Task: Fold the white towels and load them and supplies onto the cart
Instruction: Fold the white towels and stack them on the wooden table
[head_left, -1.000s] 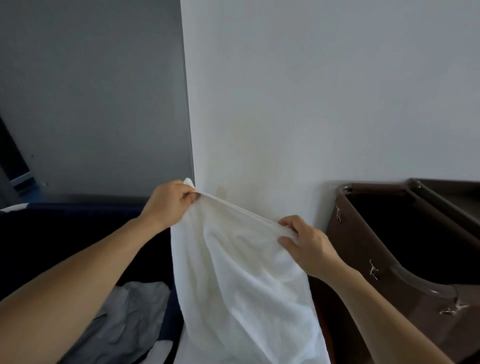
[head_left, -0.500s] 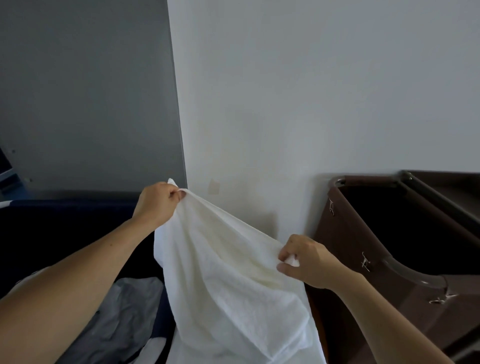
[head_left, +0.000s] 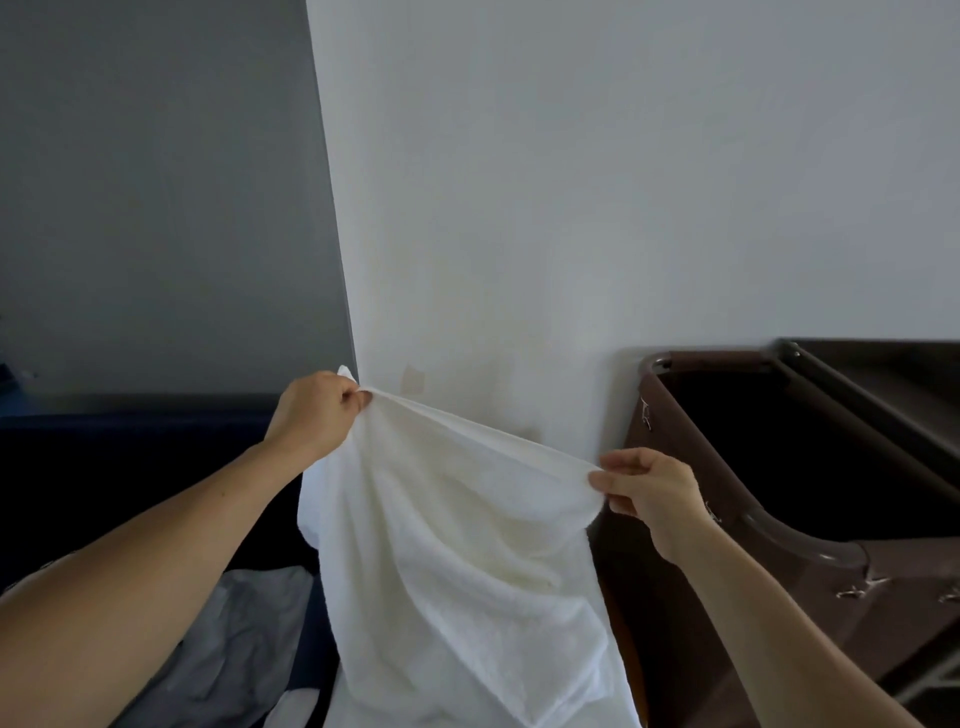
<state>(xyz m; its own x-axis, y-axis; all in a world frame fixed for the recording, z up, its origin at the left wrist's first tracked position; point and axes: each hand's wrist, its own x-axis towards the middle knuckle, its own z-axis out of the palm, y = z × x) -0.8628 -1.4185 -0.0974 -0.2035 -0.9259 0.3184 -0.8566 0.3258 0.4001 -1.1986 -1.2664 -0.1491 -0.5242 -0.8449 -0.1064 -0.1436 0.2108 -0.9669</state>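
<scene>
white towel (head_left: 457, 561) held up in front of the wall, hanging slack between both hands. left hand (head_left: 311, 415) closed, pinching the far-left top corner; right hand (head_left: 649, 491) pinching the top edge, lower and to the right. soft, limp, light terry, likely to sag and bunch; best gripped at corners. brown cart bin (head_left: 810, 467) at right looks dark, contents not visible. dark blue bin (head_left: 130, 467) at left with grey cloth (head_left: 234, 649) inside.

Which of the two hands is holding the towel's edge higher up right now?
The left hand, pinching the white towel at its corner near the wall corner. The right hand grips the same top edge lower, beside the brown cart.
</scene>
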